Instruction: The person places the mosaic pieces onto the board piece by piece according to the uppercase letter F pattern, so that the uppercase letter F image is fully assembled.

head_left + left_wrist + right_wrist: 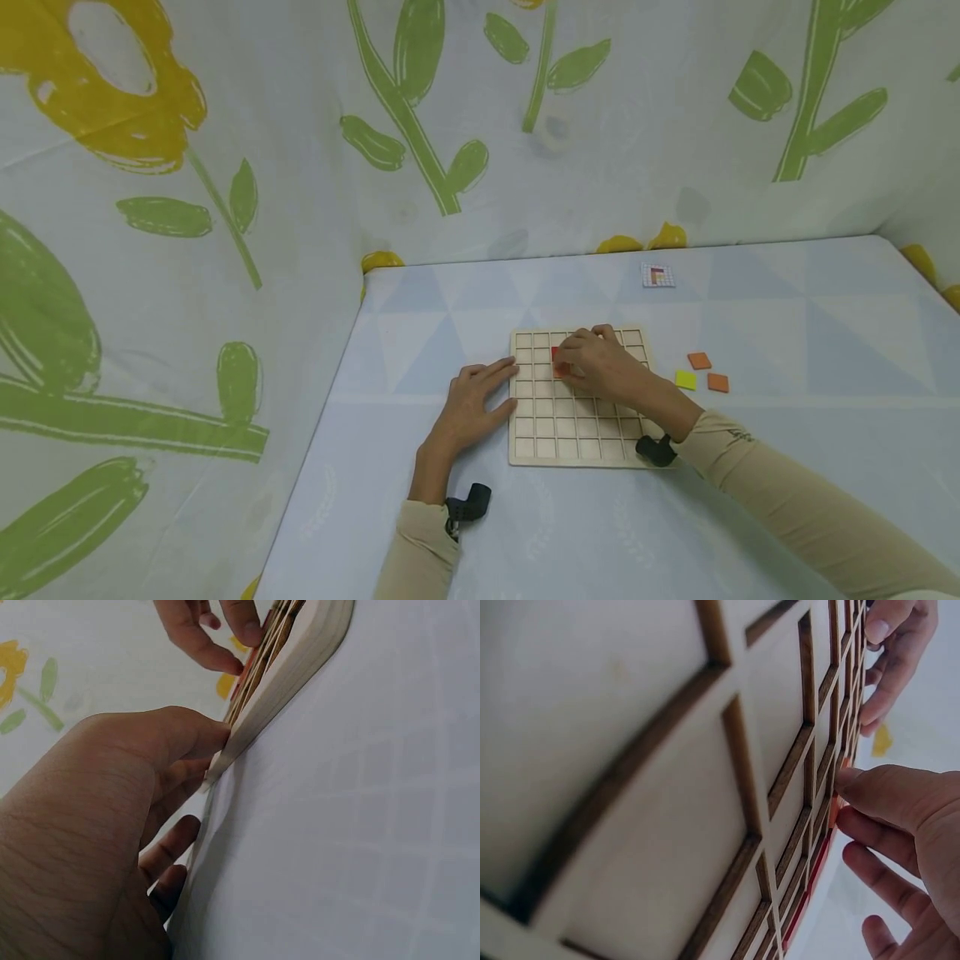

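A wooden grid board (534, 451) with square cells lies flat on the table. My left hand (467, 412) rests at its left edge, fingers extended; in the left wrist view the thumb touches the board's side. Over the upper part of the board is my right hand (600, 364). Its thumb and index finger pinch a small orange square tile (835, 810) at one of the cells. Red tiles (819, 862) sit in cells beside it, partly hidden behind the right hand in the head view.
Right of the board lie two loose orange tiles (699, 361) and a yellow tile (686, 380). A small card (658, 276) with a coloured grid pattern lies near the table's back edge. Flower-print cloth (300, 150) hangs behind and to the left.
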A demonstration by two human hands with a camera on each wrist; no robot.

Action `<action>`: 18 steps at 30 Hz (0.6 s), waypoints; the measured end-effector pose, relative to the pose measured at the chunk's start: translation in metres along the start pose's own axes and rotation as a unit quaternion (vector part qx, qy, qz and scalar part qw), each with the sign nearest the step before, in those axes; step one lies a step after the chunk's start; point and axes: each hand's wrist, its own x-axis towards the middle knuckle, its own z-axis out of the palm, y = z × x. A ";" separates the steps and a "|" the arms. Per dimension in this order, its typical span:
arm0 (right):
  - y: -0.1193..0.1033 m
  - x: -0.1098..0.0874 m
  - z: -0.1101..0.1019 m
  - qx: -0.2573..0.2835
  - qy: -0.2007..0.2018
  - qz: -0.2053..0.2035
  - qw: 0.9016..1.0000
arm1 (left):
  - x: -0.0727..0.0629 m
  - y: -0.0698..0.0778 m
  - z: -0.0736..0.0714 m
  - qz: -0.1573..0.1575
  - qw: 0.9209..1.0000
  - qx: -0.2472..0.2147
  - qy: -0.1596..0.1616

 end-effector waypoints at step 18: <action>-0.002 -0.020 -0.025 0.016 0.010 0.024 1.000 | 0.000 -0.001 0.002 -0.004 1.000 -0.003 0.004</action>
